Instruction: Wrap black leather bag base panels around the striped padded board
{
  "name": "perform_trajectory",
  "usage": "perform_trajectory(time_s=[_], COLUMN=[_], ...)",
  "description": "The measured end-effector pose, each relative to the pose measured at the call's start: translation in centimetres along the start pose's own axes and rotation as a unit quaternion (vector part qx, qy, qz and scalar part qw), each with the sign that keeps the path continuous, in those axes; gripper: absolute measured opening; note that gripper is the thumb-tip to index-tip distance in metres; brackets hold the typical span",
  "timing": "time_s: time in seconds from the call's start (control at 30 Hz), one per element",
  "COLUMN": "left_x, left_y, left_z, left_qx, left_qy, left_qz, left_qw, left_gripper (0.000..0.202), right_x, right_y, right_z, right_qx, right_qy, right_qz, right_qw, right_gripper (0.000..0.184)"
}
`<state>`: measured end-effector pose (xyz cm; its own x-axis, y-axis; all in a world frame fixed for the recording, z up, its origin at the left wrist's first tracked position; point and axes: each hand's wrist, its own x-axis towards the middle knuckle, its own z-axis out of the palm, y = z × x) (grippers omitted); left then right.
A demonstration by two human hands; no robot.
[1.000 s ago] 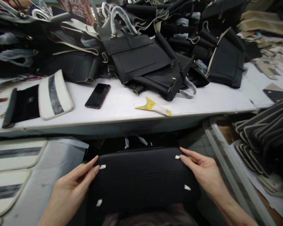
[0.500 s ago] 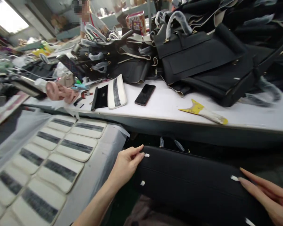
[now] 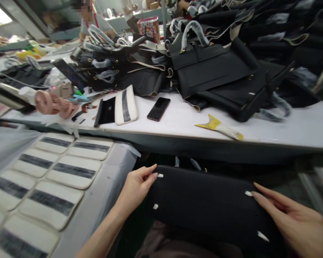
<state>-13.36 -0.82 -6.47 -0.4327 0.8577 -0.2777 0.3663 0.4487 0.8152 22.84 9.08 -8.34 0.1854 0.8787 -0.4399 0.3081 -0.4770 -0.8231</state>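
A black bag (image 3: 204, 202) rests over my lap, its flat bottom panel facing up. Small white tabs (image 3: 263, 236) stick up near the panel's corners. My left hand (image 3: 136, 184) pinches the far left corner, thumb beside a white tab (image 3: 160, 175). At the far right corner my right hand (image 3: 293, 211) grips the edge between thumb and fingers, the thumb at another tab (image 3: 248, 193). Plastic-wrapped handles (image 3: 196, 164) of a bag show beyond the far edge. The undersides of both grips are hidden.
A white worktable (image 3: 177, 125) runs across in front, bearing a phone (image 3: 158, 109), a yellow-ended scraper-like tool (image 3: 219, 127), a pink fan (image 3: 52, 103) and piled black bags (image 3: 212, 68). Striped white panels (image 3: 75, 170) cover a surface at left. A person (image 3: 97, 23) is beyond.
The view has swung slightly right, so the table and panels appear further left. Both hands keep their grip on the bag's corners, and its right end shows more fully.
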Motion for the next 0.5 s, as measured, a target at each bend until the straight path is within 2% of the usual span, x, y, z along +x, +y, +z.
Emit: perform_trajectory(time_s=[0.07,0.13,0.23,0.4,0.5], left_x=[0.1,0.4,0.6,0.2,-0.5], left_y=[-0.2,-0.6,-1.0,-0.6,-0.2], left_z=[-0.1,-0.1,0.0,0.2,0.2], left_qx=[-0.006,-0.013,-0.002,0.080,0.095], left_qy=[-0.002,-0.010,-0.017,0.008,0.019], left_qz=[-0.009,-0.025,-0.040,0.005,0.014], left_qw=[1.000,1.000,0.999,0.997,0.995], left_gripper=[0.043,0.049,0.060,0.062,0.061], right_x=[0.0,0.2,0.2,-0.6,-1.9], right_y=[-0.4,-0.2,1.0,2.7,3.2], right_z=[0.0,0.0,-0.1,0.0,0.0], right_qx=[-0.014,-0.033,-0.072,-0.050,-0.044], right_qy=[0.001,-0.008,0.021,0.070,0.101], right_qz=[-0.002,-0.039,-0.090,-0.113,-0.132], right_qw=[1.000,0.999,0.993,0.990,0.985], right_gripper=[0.059,0.060,0.055,0.051,0.045])
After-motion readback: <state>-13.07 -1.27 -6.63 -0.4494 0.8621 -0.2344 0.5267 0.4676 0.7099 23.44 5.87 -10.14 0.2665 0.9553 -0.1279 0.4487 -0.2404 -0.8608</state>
